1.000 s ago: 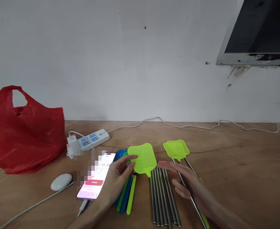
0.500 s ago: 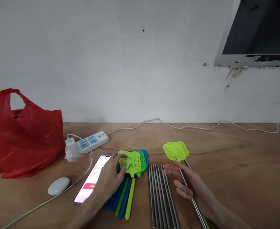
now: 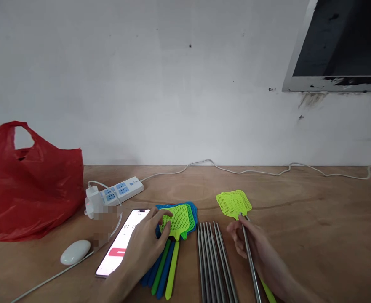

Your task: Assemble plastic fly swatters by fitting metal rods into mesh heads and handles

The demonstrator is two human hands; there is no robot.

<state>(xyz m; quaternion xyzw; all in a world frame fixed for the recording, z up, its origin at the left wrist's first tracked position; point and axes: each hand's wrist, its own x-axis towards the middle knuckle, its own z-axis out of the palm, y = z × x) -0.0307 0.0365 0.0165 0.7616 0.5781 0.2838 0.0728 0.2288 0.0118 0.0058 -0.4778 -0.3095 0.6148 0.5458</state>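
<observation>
My left hand [image 3: 145, 242] rests at the left edge of a fanned pile of fly swatter heads. Its thumb and forefinger are apart over the top yellow-green head [image 3: 179, 221]. Blue and green heads show beneath, and loose plastic handles [image 3: 172, 269] in blue, green and yellow lie below. My right hand [image 3: 251, 244] grips a metal tube [image 3: 251, 263], its upper end at the neck of a yellow-green swatter head [image 3: 231, 204]. Another yellow-green head lies under that one, with a yellow handle [image 3: 267, 292] partly hidden by my hand. Several metal tubes [image 3: 209, 261] lie side by side between my hands.
A lit phone [image 3: 116, 252] lies left of my left hand. Beyond it are a white power strip [image 3: 130, 189] with a plugged-in charger, a white mouse-shaped object [image 3: 75, 252] and a red plastic bag [image 3: 36, 185]. A white cable [image 3: 248, 171] runs along the wall.
My right hand's fingers have drawn in around the metal tube, and its upper end has shifted right and slightly down. My left hand stays on the pile. The view has tilted slightly.
</observation>
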